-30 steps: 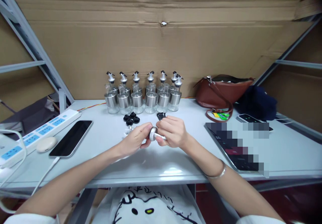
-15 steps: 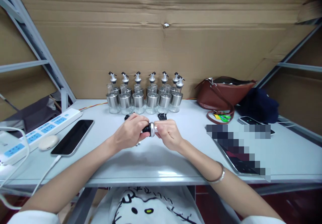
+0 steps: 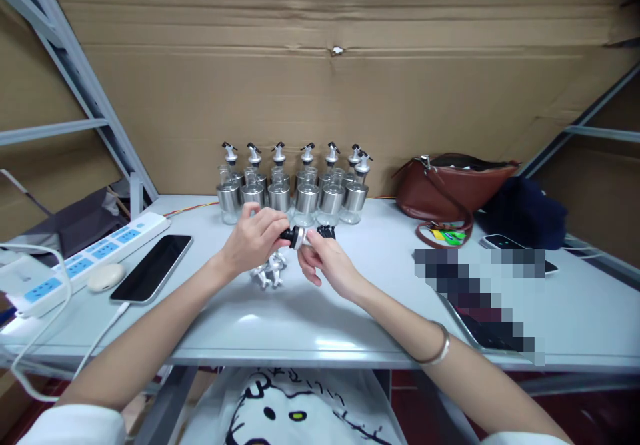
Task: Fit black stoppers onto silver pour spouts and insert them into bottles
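Observation:
Between my hands is a pourer spout (image 3: 299, 237), lying sideways, with a silver collar and a black ribbed stopper. My left hand (image 3: 256, 241) pinches its black end, and my right hand (image 3: 331, 265) grips its silver end with thumb and finger. Several loose silver spout parts (image 3: 270, 271) lie on the table below my left hand. Small black pieces (image 3: 327, 231) lie just beyond my right hand. Behind them stand two rows of glass bottles with steel sleeves (image 3: 307, 199). The back-row bottles and one at the front right carry silver spouts with black flaps.
On the left of the grey table (image 3: 300, 328) are a power strip (image 3: 100, 255), a phone (image 3: 153, 268), a round white case (image 3: 106, 277) and cables. To the right are a brown bag (image 3: 450, 188), a dark cap (image 3: 525, 211), another phone (image 3: 500, 241) and a partly blurred tablet (image 3: 480, 318).
Both hands have moved up and slightly away with the spout. My right hand's lower fingers have loosened. The silver parts under my left hand now show. The view has shifted slightly.

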`<action>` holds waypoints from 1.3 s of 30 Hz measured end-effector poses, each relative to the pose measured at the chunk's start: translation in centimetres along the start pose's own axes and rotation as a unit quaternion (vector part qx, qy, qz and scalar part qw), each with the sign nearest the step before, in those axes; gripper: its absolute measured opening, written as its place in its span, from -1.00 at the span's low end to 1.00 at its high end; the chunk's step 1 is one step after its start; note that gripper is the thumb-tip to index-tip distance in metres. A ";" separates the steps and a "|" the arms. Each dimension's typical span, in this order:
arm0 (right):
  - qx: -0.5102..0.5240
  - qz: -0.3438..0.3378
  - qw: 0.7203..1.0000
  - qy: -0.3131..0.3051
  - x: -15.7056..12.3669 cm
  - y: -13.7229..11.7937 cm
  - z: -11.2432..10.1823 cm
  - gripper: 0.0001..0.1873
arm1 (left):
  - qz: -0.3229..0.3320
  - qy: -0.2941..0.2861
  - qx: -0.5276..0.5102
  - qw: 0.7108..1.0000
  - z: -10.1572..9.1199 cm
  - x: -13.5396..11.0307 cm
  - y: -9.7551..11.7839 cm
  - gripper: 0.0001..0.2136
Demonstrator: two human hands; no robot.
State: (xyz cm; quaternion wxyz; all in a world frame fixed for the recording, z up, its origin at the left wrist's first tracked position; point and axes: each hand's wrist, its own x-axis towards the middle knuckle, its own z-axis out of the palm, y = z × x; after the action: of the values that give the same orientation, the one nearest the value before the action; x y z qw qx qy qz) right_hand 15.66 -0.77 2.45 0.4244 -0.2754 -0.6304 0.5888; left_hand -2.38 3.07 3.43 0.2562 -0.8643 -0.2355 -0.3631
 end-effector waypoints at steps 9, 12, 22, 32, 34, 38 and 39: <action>-0.193 -0.162 0.956 0.152 -0.1 -1.0 -1.8 -0.38 | -0.365 0.030 -0.282 0.887 0.0 0.0 -4.1 -0.58; -0.123 -0.139 0.963 0.197 0.4 -0.8 -2.7 -0.50 | -0.414 -0.008 -0.293 0.862 0.4 -0.4 -5.5 -0.70; -0.283 -0.166 0.924 0.197 0.6 0.1 -3.5 -0.65 | -0.289 -0.223 -0.106 0.925 2.0 -2.5 -5.0 -0.76; -0.250 -0.165 0.936 0.187 0.7 -0.1 -3.3 -0.72 | -0.209 -0.282 -0.044 0.936 3.5 -3.8 -5.2 -0.72; -0.239 -0.165 0.938 0.189 0.8 0.1 -3.3 -0.74 | -0.206 -0.285 -0.037 0.935 3.4 -3.8 -5.1 -0.72; -0.214 -0.135 0.949 0.190 0.8 0.4 -3.3 -0.62 | -0.205 -0.279 -0.029 0.938 3.5 -3.8 -5.0 -0.71; -0.213 -0.129 0.950 0.188 0.8 0.4 -3.3 -0.61 | -0.203 -0.276 -0.029 0.939 3.6 -3.9 -5.0 -0.71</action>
State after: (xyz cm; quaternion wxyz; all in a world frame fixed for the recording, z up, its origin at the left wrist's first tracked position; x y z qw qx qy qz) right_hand 18.07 1.65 2.00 0.5387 -0.3814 -0.6800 0.3192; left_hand -5.96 8.17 -0.28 0.0767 -0.8714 -0.4570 -0.1610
